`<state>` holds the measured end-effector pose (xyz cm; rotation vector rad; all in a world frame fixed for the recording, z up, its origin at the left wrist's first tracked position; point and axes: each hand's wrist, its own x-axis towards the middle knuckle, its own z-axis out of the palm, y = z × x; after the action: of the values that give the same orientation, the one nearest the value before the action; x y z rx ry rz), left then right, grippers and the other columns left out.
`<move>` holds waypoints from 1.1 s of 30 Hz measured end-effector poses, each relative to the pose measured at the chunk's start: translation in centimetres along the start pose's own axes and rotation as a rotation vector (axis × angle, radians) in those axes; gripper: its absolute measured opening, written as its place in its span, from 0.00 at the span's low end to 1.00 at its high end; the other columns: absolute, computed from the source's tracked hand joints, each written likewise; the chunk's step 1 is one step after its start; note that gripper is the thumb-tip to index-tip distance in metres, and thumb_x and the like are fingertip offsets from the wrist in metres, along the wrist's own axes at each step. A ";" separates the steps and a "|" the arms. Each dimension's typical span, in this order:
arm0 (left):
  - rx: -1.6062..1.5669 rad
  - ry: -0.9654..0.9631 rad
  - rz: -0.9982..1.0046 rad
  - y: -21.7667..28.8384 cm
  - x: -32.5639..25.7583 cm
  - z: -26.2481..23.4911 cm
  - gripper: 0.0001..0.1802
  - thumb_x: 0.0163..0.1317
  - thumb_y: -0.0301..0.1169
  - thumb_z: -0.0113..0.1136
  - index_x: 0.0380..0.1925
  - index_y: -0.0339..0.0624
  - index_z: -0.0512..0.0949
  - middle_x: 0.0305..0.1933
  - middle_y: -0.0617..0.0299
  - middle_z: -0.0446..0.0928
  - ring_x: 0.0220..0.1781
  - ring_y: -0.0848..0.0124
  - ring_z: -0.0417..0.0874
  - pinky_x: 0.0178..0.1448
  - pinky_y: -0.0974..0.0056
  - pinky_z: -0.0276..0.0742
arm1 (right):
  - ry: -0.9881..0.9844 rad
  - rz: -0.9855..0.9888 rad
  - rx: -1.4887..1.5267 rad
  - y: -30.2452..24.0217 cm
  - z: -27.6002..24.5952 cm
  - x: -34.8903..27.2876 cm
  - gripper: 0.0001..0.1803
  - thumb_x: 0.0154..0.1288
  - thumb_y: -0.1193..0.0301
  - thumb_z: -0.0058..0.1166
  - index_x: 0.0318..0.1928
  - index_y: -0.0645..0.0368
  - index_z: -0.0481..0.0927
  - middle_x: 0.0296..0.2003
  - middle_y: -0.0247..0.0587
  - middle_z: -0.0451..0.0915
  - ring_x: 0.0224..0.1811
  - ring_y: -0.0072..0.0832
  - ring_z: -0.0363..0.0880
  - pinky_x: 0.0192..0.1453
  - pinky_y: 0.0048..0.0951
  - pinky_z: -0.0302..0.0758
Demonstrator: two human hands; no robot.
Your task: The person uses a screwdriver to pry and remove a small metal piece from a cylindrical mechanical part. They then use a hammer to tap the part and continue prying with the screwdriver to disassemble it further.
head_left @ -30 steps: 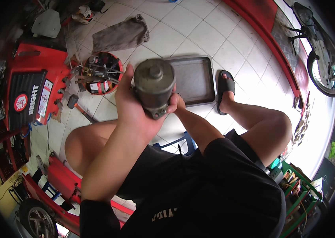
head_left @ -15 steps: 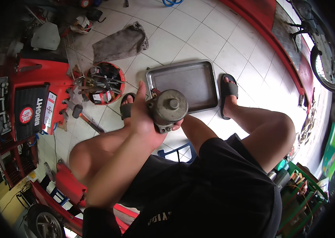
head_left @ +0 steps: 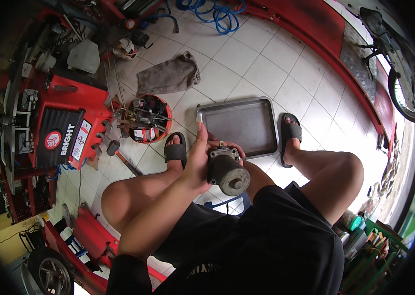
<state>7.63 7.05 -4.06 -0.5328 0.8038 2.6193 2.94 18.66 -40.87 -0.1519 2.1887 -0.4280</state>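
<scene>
A worn grey cylindrical metal motor (head_left: 229,173) is held between my hands above my lap. Its rounded end, with a small central boss, points toward me. A bolted flange with a small brass-coloured terminal shows at its far end. My left hand (head_left: 198,164) grips the motor's left side, one digit stretched out away from me. My right hand (head_left: 237,148) is mostly hidden behind the motor; its fingers curl round the far end. Beyond both hands, a shallow grey metal tray (head_left: 275,132) lies on the floor between my feet.
Left of the tray stands a round red tub (head_left: 169,110) of tools, with a hammer (head_left: 123,157) nearby. A grey rag (head_left: 166,74) and blue hose (head_left: 223,19) lie farther off. A red machine (head_left: 77,105) stands left, a green rack (head_left: 382,241) right.
The motor has tilted: its rounded end swung toward me and the flange with its terminal now shows at the far side. The whole view has shifted, showing more of the far floor.
</scene>
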 end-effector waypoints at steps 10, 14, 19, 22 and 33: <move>-0.121 -0.158 -0.069 1.5 -1.4 1.7 0.62 0.61 0.81 0.26 0.44 0.22 0.78 0.40 0.43 0.83 0.41 0.57 0.88 0.49 0.58 0.85 | 0.062 0.118 0.112 0.8 0.2 1.4 0.20 0.67 0.60 0.58 0.52 0.59 0.85 0.51 0.52 0.84 0.57 0.45 0.82 0.56 0.44 0.81; -0.102 -0.131 -0.038 2.0 -1.3 1.1 0.59 0.62 0.80 0.30 0.42 0.24 0.80 0.42 0.42 0.83 0.42 0.57 0.88 0.50 0.57 0.86 | 0.073 0.086 0.108 1.5 -1.7 0.0 0.22 0.63 0.57 0.63 0.49 0.61 0.86 0.46 0.50 0.85 0.49 0.43 0.84 0.48 0.43 0.81; -0.150 0.066 0.014 2.7 -1.2 3.1 0.63 0.58 0.83 0.28 0.38 0.20 0.78 0.41 0.38 0.80 0.39 0.51 0.86 0.44 0.53 0.85 | 0.025 0.088 0.239 4.5 -4.7 -1.2 0.25 0.58 0.53 0.68 0.46 0.62 0.86 0.39 0.47 0.85 0.40 0.41 0.85 0.39 0.41 0.80; -0.150 0.064 0.002 3.3 -2.5 2.1 0.62 0.58 0.83 0.31 0.41 0.22 0.80 0.36 0.42 0.82 0.35 0.54 0.86 0.41 0.55 0.86 | -0.138 0.091 0.698 2.3 -5.3 -3.2 0.18 0.64 0.56 0.66 0.37 0.59 0.83 0.23 0.28 0.72 0.17 0.21 0.63 0.18 0.32 0.58; 0.014 -0.100 -0.010 3.9 -1.6 5.1 0.60 0.60 0.82 0.32 0.42 0.25 0.81 0.32 0.47 0.83 0.27 0.59 0.84 0.26 0.60 0.74 | -0.221 -0.220 1.432 1.7 -21.6 -5.7 0.07 0.62 0.71 0.67 0.36 0.55 0.80 0.26 0.28 0.76 0.16 0.15 0.60 0.18 0.24 0.54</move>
<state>6.12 6.67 2.33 -0.3975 0.7854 2.6063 -10.61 27.14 -25.12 0.3359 1.2232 -1.8431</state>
